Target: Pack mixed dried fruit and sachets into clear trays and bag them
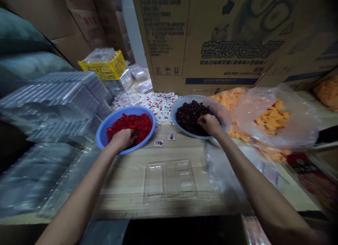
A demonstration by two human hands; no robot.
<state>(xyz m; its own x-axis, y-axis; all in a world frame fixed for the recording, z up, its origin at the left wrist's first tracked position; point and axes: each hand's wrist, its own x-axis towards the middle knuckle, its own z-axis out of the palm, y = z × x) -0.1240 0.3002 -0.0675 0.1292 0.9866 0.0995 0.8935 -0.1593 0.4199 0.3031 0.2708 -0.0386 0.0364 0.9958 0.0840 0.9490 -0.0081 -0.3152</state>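
My left hand [124, 138] reaches into a blue bowl [99, 138] of glossy red candy-like pieces [139, 124]. Its fingers curl down among them, and the tips are hidden. My right hand [210, 123] is over a pale blue bowl [175, 124] filled with dark, almost black pieces [188, 114]. Thumb and fingers are pinched together at the surface of the dark pieces; whatever lies between them cannot be made out. Between my forearms, a clear plastic tray [170, 178] with several compartments lies on the wooden table [118, 188].
Small printed sachets [158, 105] lie heaped behind the bowls, with two loose sachets [171, 136] in front. Stacked clear trays [58, 100] fill the left side. Orange pieces [273, 118] sit in plastic bags at right. A yellow basket [105, 69] and a large carton [224, 37] stand behind.
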